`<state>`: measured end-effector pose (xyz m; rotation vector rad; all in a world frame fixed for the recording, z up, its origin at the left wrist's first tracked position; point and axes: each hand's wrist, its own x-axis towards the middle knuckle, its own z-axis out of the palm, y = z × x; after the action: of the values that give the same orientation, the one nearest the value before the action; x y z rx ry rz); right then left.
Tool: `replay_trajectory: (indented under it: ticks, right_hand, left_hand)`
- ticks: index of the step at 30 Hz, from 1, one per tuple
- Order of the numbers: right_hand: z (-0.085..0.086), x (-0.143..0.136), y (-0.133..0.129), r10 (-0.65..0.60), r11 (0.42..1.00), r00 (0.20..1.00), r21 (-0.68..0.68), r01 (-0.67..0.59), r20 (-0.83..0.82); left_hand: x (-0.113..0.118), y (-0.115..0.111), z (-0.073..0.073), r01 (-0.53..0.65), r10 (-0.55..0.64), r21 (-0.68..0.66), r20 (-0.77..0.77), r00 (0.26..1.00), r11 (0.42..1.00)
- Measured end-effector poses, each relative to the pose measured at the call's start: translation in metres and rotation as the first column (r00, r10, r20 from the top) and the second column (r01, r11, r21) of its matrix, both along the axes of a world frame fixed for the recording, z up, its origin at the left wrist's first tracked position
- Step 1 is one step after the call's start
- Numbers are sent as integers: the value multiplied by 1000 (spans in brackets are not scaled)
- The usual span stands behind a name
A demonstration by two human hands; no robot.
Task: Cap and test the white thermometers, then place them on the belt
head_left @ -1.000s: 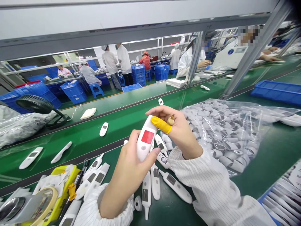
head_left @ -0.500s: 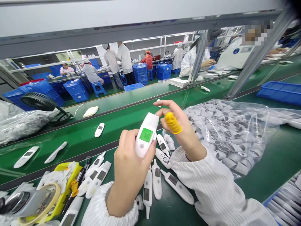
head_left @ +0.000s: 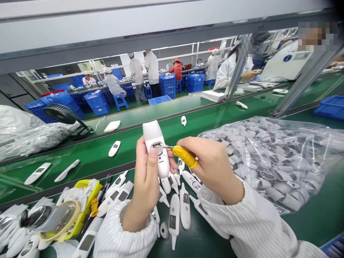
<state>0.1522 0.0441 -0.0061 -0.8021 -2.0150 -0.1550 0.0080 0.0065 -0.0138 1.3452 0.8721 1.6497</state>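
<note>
My left hand [head_left: 142, 182] is closed around a white thermometer [head_left: 153, 132], held upright with its back toward me. The round battery compartment on that back is uncovered, and a silvery coin cell [head_left: 159, 148] shows in it beside my left thumb. My right hand [head_left: 215, 166], with a yellow finger cot [head_left: 185, 156] on one finger, pinches a thin metal-tipped tool [head_left: 168, 147]. Its tip reaches the compartment's edge; most of the tool is hidden by the fingers. Below my hands several more thermometers [head_left: 174, 215] lie on the green table.
At right lies a clear bag [head_left: 268, 161] of grey-white caps. A yellow tray [head_left: 86, 211] with a tape roll [head_left: 77, 215] is at left. Thermometers [head_left: 114, 148] rest on the green belt [head_left: 139, 147]. A black fan [head_left: 60, 114] stands farther back; co-workers sit and stand beyond.
The thermometer has been turned from its lit green screen to its back. My right hand, earlier raised with fingers apart, has come down and holds the tool at the battery compartment.
</note>
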Motion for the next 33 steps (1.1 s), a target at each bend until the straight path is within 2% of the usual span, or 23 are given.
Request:
replay_trajectory:
  ticks: [3,4,5,7,9,10,12,15,17,19,21,24,27,30,33]
  right_hand:
    - [-1,2,2,-60,997,997,60,57,54]
    - [-1,2,3,-53,998,996,50,49,70]
    - [-1,3,4,-22,1000,996,20,20,82]
    - [-1,3,7,85,994,994,-75,-80,72]
    - [-1,2,9,182,975,983,-132,-178,16]
    - [0,1,9,208,971,978,-119,-208,-16]
    - [0,-2,10,219,975,975,-36,-220,-31]
    - [0,-3,10,193,973,979,115,-200,66]
    - [0,-3,12,194,964,976,163,-208,103]
    - [0,-2,13,263,951,965,164,-263,24]
    - [-1,-1,13,334,936,932,163,-311,-142]
    - [-4,-2,10,314,944,892,203,-259,-324]
    - [-6,-4,5,260,949,903,262,-174,-342]
    - [-8,-8,0,240,926,926,355,-128,-291]
    - [-9,-12,-2,177,879,978,464,-108,-108]
  left_hand:
    - [-4,1,0,-149,152,31,-161,975,988]
    - [-6,2,1,-166,166,18,-196,966,986]
    - [-10,3,2,-137,130,-22,-201,971,990]
    - [-18,5,7,41,-58,-153,-112,992,987]
    - [-24,7,11,241,-240,-253,35,970,937]
    - [-25,8,12,302,-289,-281,89,953,911]
    - [-26,9,13,344,-315,-316,140,939,884]
    - [-22,9,11,386,-371,-362,114,922,848]
    - [-20,8,9,433,-430,-380,98,898,817]
    - [-19,6,8,469,-464,-376,109,879,799]
    - [-20,4,8,483,-472,-361,127,873,798]
    - [-20,1,8,461,-443,-328,132,887,825]
    - [-18,-2,7,374,-358,-278,108,927,885]
    - [-13,-4,4,257,-256,-239,38,966,936]
    - [-11,-6,1,76,-96,-203,-86,992,976]
